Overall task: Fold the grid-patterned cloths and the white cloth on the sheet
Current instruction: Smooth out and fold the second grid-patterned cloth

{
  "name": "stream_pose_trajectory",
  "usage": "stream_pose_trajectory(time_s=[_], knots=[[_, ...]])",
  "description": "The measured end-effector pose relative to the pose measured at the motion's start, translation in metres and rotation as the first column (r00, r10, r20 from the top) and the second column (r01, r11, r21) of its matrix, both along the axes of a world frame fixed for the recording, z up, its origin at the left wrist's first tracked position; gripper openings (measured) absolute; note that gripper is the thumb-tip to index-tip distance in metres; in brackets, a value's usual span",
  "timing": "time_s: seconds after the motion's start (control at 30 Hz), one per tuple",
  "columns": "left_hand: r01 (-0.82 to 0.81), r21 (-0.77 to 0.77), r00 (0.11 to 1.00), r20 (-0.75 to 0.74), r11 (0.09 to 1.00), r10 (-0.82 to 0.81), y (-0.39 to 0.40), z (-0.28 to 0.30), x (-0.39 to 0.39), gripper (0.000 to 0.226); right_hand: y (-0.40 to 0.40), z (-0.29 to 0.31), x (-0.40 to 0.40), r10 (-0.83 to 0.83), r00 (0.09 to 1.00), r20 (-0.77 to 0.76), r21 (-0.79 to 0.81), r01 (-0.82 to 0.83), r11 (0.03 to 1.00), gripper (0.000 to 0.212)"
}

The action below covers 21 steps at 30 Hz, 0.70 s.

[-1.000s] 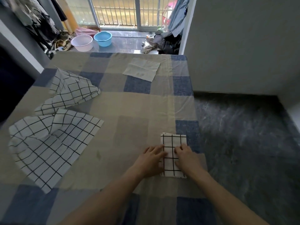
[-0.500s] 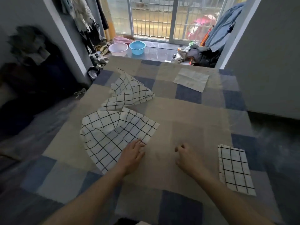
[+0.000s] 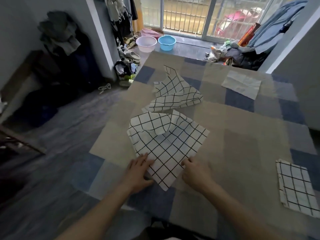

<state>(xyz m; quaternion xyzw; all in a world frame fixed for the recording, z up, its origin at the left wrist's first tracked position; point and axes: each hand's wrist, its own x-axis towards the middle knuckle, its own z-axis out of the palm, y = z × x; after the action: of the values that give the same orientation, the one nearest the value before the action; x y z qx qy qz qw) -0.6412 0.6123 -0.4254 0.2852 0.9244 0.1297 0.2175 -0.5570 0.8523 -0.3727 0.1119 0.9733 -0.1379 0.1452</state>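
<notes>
A crumpled grid-patterned cloth (image 3: 166, 144) lies mid-sheet on the blue and beige checked sheet (image 3: 242, 135). My left hand (image 3: 138, 172) grips its near left edge, fingers on top and thumb beneath. My right hand (image 3: 195, 172) pinches its near right edge with curled fingers. A second crumpled grid cloth (image 3: 174, 94) sits just beyond it. A folded grid cloth (image 3: 296, 186) lies flat at the near right. The white cloth (image 3: 242, 84) lies spread out at the far right.
The sheet's left edge drops to dark floor (image 3: 60, 135). A pink basin (image 3: 146, 43) and a blue basin (image 3: 166, 42) stand past the far edge, with shoes (image 3: 131, 56) and a clothes pile (image 3: 239, 56). A grey wall (image 3: 303, 66) borders the right.
Both hands left the folded grid cloth at the right and moved left onto the near crumpled grid cloth, taking hold of its near edges. The view swung left.
</notes>
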Motion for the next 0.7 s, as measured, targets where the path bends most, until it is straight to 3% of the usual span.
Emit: stream_pose_trajectory(time_s=[0.2, 0.33, 0.47, 0.53, 0.7], knots=[[-0.065, -0.014, 0.994, -0.090, 0.998, 0.064, 0.013, 0.019, 0.000, 0.044, -0.002, 0.004, -0.009, 0.034, 0.999, 0.017, 0.027, -0.035, 0.999, 0.050], [-0.013, -0.039, 0.986, -0.165, 0.999, 0.006, 0.028, 0.036, 0.002, 0.018, -0.004, -0.002, -0.007, -0.001, 1.000, 0.018, -0.030, 0.002, 1.000, 0.034], [0.111, 0.020, 0.993, 0.045, 0.994, -0.111, 0.056, 0.055, 0.018, 0.012, 0.012, -0.005, -0.003, -0.164, 0.986, -0.042, -0.042, 0.162, 0.986, 0.027], [0.193, 0.009, 0.975, 0.110, 0.981, -0.193, 0.072, 0.059, 0.033, 0.011, 0.022, -0.004, -0.001, -0.327, 0.943, -0.063, -0.161, 0.314, 0.936, 0.029], [0.310, 0.093, 0.913, 0.247, 0.946, -0.323, 0.111, 0.062, 0.061, 0.009, 0.044, 0.001, 0.002, -0.563, 0.827, 0.007, -0.360, 0.527, 0.770, 0.064]])
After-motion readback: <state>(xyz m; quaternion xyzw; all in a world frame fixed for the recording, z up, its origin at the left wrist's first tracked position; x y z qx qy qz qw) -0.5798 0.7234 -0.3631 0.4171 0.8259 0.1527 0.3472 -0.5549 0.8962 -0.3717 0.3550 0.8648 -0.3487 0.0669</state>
